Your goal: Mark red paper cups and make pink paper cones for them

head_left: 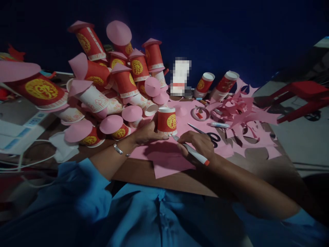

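Note:
My left hand [148,133] is closed round the lower left side of a red paper cup [163,120] with a yellow emblem and a white rim. The cup is held upright over pink paper. A white marker pen [196,154] with a red end sits in my right hand [197,141], its tip at the cup's lower white edge. Just behind my right hand lie scissors [215,138] with black handles. Pink paper sheets [169,167] spread under both hands.
At the left, several cups with pink cone tops [123,80] are piled up. Stacked cups [204,84] stand at the back. Cut pink scraps [241,109], a tape roll [200,113] and a capped tube [219,125] lie on the right. A red stool [305,90] stands beyond the table.

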Action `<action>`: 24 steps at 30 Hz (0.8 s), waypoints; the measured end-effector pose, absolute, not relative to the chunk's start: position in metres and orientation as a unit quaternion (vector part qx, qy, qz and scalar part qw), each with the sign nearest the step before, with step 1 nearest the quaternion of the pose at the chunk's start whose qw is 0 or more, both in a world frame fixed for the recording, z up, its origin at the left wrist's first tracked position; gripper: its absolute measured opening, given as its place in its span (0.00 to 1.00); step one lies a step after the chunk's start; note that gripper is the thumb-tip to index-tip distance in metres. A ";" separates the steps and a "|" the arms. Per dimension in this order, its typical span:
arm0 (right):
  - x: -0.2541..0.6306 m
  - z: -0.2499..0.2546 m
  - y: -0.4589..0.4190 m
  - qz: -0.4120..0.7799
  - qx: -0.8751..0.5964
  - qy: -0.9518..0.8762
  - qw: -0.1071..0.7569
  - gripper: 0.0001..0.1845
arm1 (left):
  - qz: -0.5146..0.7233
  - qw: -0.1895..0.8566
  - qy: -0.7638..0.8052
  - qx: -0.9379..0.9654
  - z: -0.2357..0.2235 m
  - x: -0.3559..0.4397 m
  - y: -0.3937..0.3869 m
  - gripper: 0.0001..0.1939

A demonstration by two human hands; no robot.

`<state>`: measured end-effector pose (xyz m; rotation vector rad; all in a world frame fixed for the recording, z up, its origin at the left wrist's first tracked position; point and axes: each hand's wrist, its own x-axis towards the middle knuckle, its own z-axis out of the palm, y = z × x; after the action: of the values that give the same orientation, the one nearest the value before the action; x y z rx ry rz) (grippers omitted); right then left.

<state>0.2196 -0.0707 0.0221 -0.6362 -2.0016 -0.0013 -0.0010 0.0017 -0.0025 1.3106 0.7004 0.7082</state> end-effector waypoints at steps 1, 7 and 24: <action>0.220 0.023 -0.071 -0.002 -0.256 -0.827 0.501 0.04 | 0.321 0.679 0.309 0.584 -0.002 -0.001 0.001 0.55; 0.222 0.025 -0.072 -0.001 -0.267 -0.830 0.490 0.06 | 0.323 0.684 0.309 0.576 0.001 0.000 0.001 0.55; 0.221 0.025 -0.070 -0.010 -0.280 -0.827 0.487 0.06 | 0.318 0.678 0.300 0.591 -0.005 -0.003 0.003 0.54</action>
<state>0.2214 -0.0702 0.0248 -0.6804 -2.0121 -0.0247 -0.0030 0.0031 -0.0045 1.3284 0.6751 0.7149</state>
